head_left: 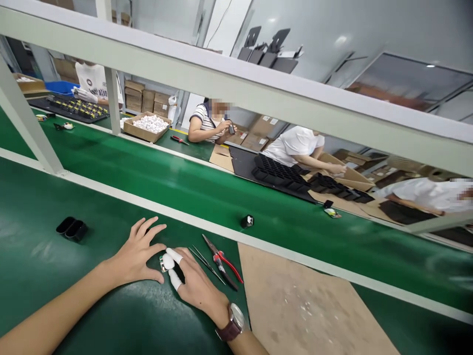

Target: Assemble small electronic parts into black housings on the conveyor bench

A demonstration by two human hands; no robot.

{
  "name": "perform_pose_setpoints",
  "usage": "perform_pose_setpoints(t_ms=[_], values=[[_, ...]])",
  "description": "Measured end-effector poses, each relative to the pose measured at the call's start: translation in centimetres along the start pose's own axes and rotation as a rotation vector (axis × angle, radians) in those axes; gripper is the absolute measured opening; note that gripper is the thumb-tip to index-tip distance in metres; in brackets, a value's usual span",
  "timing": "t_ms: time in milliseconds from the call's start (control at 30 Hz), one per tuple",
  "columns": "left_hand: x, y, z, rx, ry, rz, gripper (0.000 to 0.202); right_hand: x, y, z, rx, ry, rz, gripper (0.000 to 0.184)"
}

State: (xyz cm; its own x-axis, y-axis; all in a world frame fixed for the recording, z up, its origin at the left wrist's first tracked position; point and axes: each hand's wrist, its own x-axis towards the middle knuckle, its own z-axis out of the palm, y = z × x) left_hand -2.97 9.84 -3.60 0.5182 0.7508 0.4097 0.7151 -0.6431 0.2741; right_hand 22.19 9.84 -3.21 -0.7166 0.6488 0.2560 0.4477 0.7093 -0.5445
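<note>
My left hand (138, 251) lies flat on the green mat with its fingers spread, holding nothing. My right hand (194, 283), with a watch on the wrist and white cots on its fingertips, pinches a small dark part with a metal end (163, 263) on the mat right beside my left thumb. Red-handled pliers (223, 261) and thin tweezers (207, 265) lie just right of my right hand.
A black two-cell holder (72, 229) sits on the mat to the left. A small black part (247, 221) rides the green belt (207, 192). A cardboard sheet (306, 305) lies at right. Other people work across the belt with black trays (284, 176) and a box of white pieces (148, 125).
</note>
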Motion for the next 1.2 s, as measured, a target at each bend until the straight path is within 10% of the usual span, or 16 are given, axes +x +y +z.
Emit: perform_pose_setpoints(t_ms=[200, 800, 1200], values=[[0.0, 1.4, 0.8, 0.059, 0.012, -0.008, 0.033, -1.5, 0.4, 1.9, -0.233, -0.018, 0.042, 0.077], [0.2, 1.7, 0.9, 0.04, 0.006, -0.003, 0.03, -2.7, 0.3, 1.7, -0.264, 0.009, 0.031, 0.076], [-0.9, -1.9, -1.3, -0.074, 0.001, -0.252, 0.093, -1.3, 1.0, 1.7, -0.072, 0.245, -0.022, 0.054]])
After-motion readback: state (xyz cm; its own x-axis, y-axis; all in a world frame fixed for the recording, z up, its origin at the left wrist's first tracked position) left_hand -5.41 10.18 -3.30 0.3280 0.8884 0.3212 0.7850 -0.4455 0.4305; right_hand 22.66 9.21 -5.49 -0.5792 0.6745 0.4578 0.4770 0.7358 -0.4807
